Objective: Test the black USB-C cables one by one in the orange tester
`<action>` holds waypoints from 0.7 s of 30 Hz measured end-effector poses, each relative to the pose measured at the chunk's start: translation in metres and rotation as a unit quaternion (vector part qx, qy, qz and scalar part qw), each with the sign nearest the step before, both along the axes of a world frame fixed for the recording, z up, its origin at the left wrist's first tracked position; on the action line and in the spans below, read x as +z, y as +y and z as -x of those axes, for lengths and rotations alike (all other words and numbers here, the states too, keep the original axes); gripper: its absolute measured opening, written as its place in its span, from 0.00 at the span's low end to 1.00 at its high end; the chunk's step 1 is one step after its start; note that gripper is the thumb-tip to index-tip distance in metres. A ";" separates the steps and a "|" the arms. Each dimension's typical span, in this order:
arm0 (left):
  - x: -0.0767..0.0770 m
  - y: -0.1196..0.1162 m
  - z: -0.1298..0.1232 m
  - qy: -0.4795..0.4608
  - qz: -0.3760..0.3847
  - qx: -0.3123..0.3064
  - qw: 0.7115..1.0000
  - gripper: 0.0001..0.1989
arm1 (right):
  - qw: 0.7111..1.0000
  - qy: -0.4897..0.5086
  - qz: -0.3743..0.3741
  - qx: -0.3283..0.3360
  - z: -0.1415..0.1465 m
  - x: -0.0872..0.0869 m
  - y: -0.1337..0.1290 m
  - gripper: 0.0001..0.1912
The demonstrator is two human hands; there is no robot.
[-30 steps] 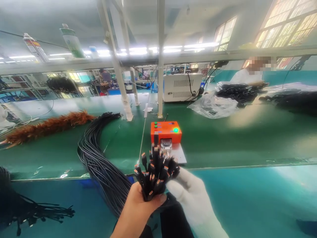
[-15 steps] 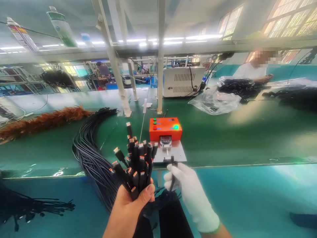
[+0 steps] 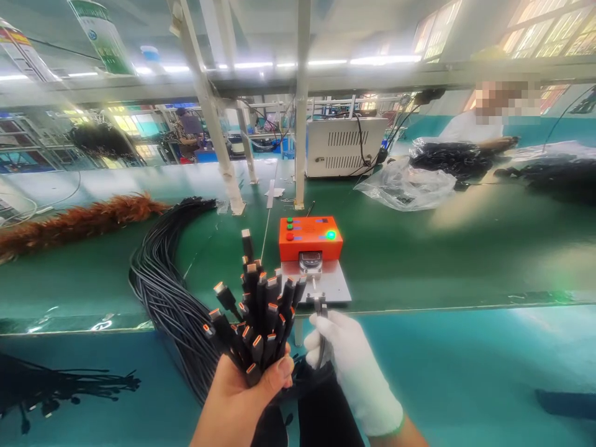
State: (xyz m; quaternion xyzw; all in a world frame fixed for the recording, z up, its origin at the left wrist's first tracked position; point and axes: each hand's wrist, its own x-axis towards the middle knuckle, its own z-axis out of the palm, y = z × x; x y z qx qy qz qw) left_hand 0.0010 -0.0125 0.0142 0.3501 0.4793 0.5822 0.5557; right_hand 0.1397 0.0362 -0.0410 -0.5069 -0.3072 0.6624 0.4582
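So the big thing here is the green counter (image 3: 419, 267), running the whole width. Next up, a thick black cable bundle (image 3: 156, 267) curves across its left part and droops over the front edge, down behind the left hand. Further back there's a white vented case (image 3: 345, 146). Near the front edge sits an orange box (image 3: 302, 248) with a metal plate (image 3: 334, 287) in front of it. Bare left hand (image 3: 249, 397): grip closed around a fistful of black plugs (image 3: 261, 310), tips fanned upward, just left of the plate. White-gloved right hand (image 3: 358, 372): grip pinched on a black cable end (image 3: 323, 316), right at the plate's front edge; can't tell if it's touching. Tiniest bit: a lit green light (image 3: 330, 235) on the box.
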 end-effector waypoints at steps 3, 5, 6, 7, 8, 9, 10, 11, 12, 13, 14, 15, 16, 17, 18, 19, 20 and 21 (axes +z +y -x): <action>0.003 -0.001 0.004 0.004 0.004 -0.033 0.999 0.21 | 1.000 0.016 0.009 -0.006 0.000 0.001 -0.001 0.09; 0.004 -0.001 0.006 0.014 0.004 -0.047 0.999 0.19 | 1.000 0.026 0.011 -0.009 -0.001 0.002 -0.003 0.09; 0.004 -0.001 0.007 0.018 0.003 -0.049 0.999 0.19 | 0.999 0.029 0.010 -0.010 -0.001 0.003 -0.003 0.09; 0.005 0.000 0.007 0.022 0.004 -0.050 0.998 0.18 | 0.999 0.031 0.010 -0.009 -0.001 0.004 -0.004 0.09; 0.005 0.000 0.007 0.028 0.005 -0.046 0.999 0.19 | 0.999 0.031 0.010 -0.008 -0.002 0.004 -0.004 0.09; 0.005 0.000 0.006 0.033 0.008 -0.042 0.999 0.19 | 0.999 0.030 0.009 -0.008 -0.002 0.004 -0.003 0.09; 0.005 -0.001 0.004 0.038 0.010 -0.034 0.999 0.19 | 1.000 0.028 0.009 -0.010 -0.001 0.004 -0.003 0.09; 0.005 -0.001 0.003 0.041 0.011 -0.023 0.999 0.19 | 0.999 0.028 0.009 -0.012 -0.001 0.004 -0.001 0.09; 0.006 -0.002 0.001 0.042 0.010 -0.010 0.999 0.19 | 0.999 0.033 0.008 -0.015 0.000 0.004 0.000 0.09; 0.006 -0.002 0.000 0.043 0.008 0.004 0.999 0.20 | 0.999 0.040 0.008 -0.018 0.001 0.003 0.001 0.09; 0.006 -0.003 -0.002 0.043 0.006 0.014 0.999 0.20 | 0.999 0.047 0.008 -0.021 0.001 0.003 0.003 0.09; 0.006 -0.004 -0.003 0.044 0.003 0.022 0.999 0.20 | 0.998 0.053 0.011 -0.023 0.002 0.002 0.004 0.09; 0.006 -0.004 -0.004 0.045 0.001 0.026 0.999 0.20 | 0.998 0.057 0.012 -0.025 0.003 0.001 0.005 0.09; 0.006 -0.004 -0.005 0.046 0.001 0.025 0.999 0.21 | 0.998 0.058 0.014 -0.027 0.003 0.001 0.006 0.09; 0.005 -0.004 -0.006 0.045 0.002 0.024 0.999 0.21 | 0.998 0.056 0.014 -0.028 0.003 0.000 0.007 0.09; 0.005 -0.004 -0.006 0.040 0.003 0.024 0.999 0.21 | 0.998 0.054 0.015 -0.029 0.003 -0.001 0.007 0.09; 0.005 -0.004 -0.006 0.032 0.003 0.026 0.999 0.22 | 0.998 0.052 0.015 -0.029 0.003 -0.001 0.007 0.10; 0.005 -0.004 -0.007 0.024 0.001 0.027 0.999 0.22 | 0.998 0.051 0.014 -0.029 0.003 -0.001 0.007 0.10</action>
